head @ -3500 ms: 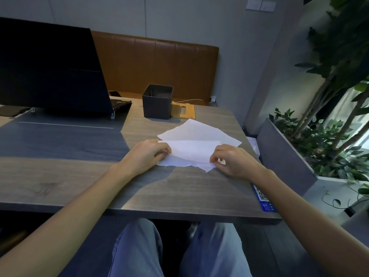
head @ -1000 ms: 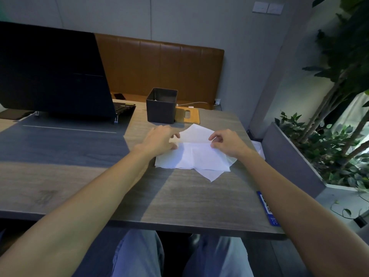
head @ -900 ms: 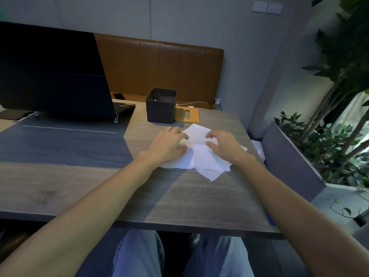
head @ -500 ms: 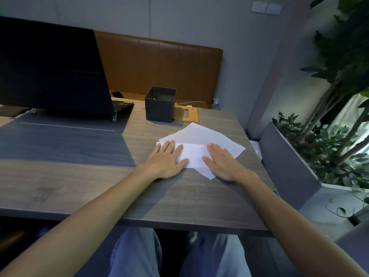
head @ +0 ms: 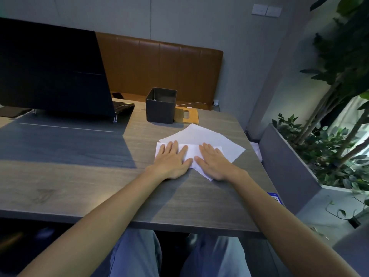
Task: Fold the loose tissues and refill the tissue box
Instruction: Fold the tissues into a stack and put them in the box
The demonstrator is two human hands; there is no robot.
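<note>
Under both flat palms, left hand (head: pixel 172 159) and right hand (head: pixel 214 161) press the folded tissue (head: pixel 191 150), fingers straight; box (head: pixel 161 105) stands beyond them.

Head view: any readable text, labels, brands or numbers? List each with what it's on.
None legible.
Blue sticker on the table's right edge: printed code pattern, too small to read.
Laptop: yellowish mark near the keyboard, too blurred to read.
Tissues and tissue box: no print visible.
</note>
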